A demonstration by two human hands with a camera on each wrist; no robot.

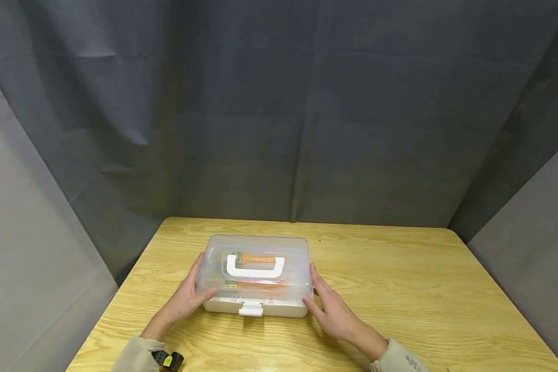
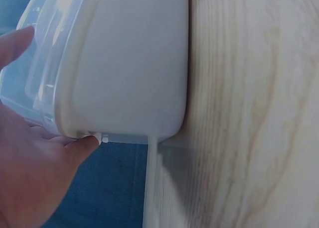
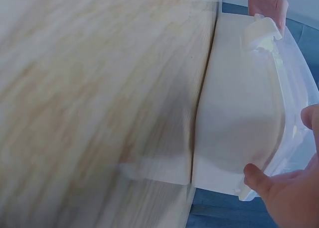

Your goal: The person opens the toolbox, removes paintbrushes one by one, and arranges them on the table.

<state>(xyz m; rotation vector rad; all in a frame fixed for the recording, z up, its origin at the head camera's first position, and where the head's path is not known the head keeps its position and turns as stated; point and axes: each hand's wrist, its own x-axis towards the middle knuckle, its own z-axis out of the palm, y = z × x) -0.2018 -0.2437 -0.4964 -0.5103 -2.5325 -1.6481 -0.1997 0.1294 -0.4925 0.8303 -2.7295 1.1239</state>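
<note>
A plastic storage box with a clear lid (image 1: 295,253), a white base (image 2: 129,63) and a white carrying handle (image 1: 256,273) rests on the table. The lid is down, and a white latch (image 1: 251,309) is at the front; I cannot tell whether it is fastened. Through the lid show two paintbrushes with orange handles, one brush (image 1: 260,259) behind the other (image 1: 260,284). My left hand (image 1: 184,297) grips the box's left end, thumb over the lid's front corner. At the right end my right hand (image 1: 334,312) holds it likewise, thumb near the front corner.
The wooden table (image 1: 423,289) extends right of the box and behind it. Dark grey curtains (image 1: 376,129) hang behind the table, and paler panels (image 1: 32,232) stand at both sides. A black strap with a small device (image 1: 169,360) is on the left wrist.
</note>
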